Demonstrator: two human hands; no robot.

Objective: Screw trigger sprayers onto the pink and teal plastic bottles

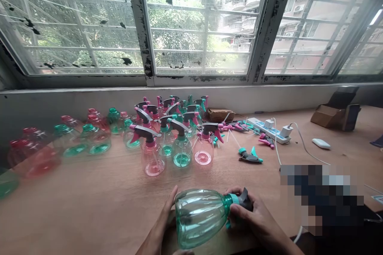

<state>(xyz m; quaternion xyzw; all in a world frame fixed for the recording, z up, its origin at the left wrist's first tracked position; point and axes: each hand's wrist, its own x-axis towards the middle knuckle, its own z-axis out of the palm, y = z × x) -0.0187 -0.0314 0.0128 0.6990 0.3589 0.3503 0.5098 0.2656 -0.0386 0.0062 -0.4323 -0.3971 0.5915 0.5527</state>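
Green-tinted plastic spray bottle (199,215) lies sideways at the desk's (89,207) near edge — left hand (160,227) bracing its body, right hand (254,217) closed around the trigger head (243,200), best turned squarely.

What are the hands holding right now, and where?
A green spray bottle, lying sideways: left hand on its base end, right hand around the neck and spray head.
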